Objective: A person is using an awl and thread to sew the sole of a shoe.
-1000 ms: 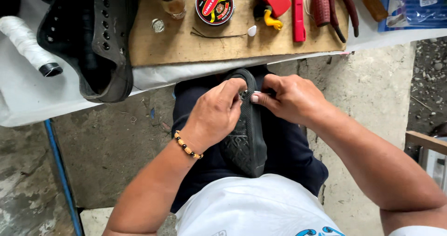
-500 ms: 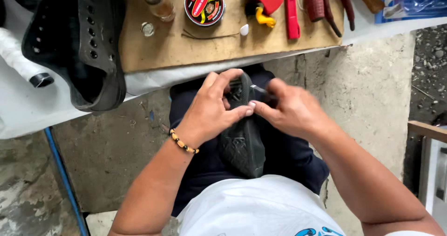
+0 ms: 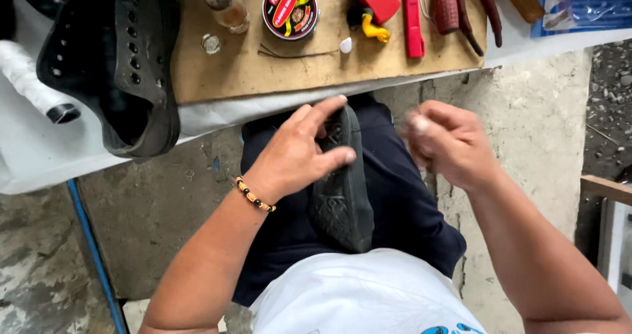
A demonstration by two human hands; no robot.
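Head view, looking down: left hand (image 3: 296, 156) grips a black shoe (image 3: 342, 189) lying sole-up on the lap; right hand (image 3: 447, 143), just beside it, is blurred and curled closed, contents unclear; beyond both, on the desk (image 3: 263, 77), a round tin (image 3: 289, 8), lid on, and a small glass bottle (image 3: 225, 4).

- Floor (image 3: 151, 215): rough grey concrete, stained and cracked, in daylight.
- Tabletop (image 3: 39, 156): white sheet surface bearing a brown wooden board (image 3: 276, 70).
- Blue pipe (image 3: 95, 255): slants down along the floor, lower left.
- Wooden frame (image 3: 605, 195): at the right edge.
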